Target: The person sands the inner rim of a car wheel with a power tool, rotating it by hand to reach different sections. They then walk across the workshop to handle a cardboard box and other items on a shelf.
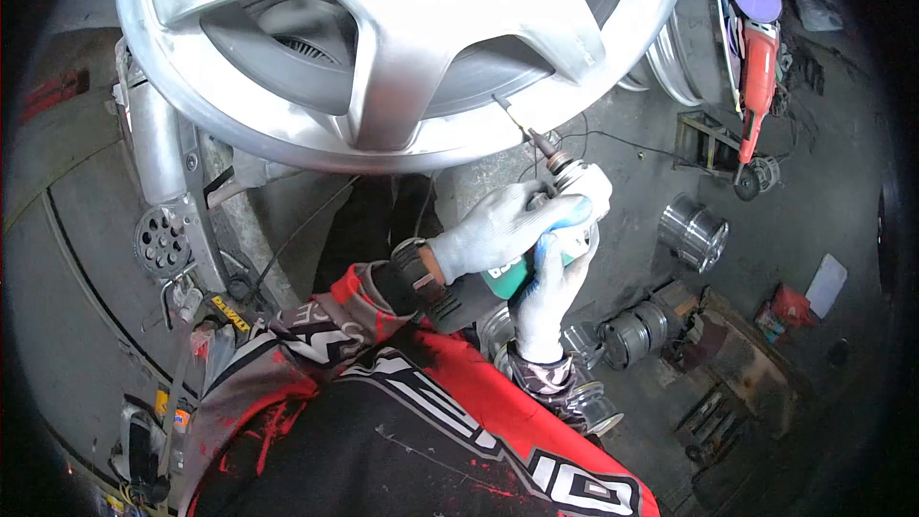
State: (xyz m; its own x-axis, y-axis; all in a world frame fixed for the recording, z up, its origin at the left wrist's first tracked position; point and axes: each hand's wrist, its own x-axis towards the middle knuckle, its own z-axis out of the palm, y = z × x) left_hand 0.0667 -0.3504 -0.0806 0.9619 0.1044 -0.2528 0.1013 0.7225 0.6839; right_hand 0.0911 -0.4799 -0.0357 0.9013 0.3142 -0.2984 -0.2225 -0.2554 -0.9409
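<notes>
Both gloved hands hold a green and white die grinder (586, 188), its slim shaft pointing up and left. At the shaft's end, a narrow bit (507, 107) overlaps the lower right rim of a large silver alloy wheel (397, 86). My left hand (493, 230), with a watch at the wrist, is closed over the grinder's near side. Wrapped round the body from below and right is my right hand (553, 302), with blue-stained fingertips. Part of the green body is hidden behind the hands.
A red polisher (759, 67) with a purple pad hangs at the upper right. Several wheel rims, including a shiny one (693, 233), lie on the floor to the right. A metal machine arm (158, 139) stands left, and cables cross the floor.
</notes>
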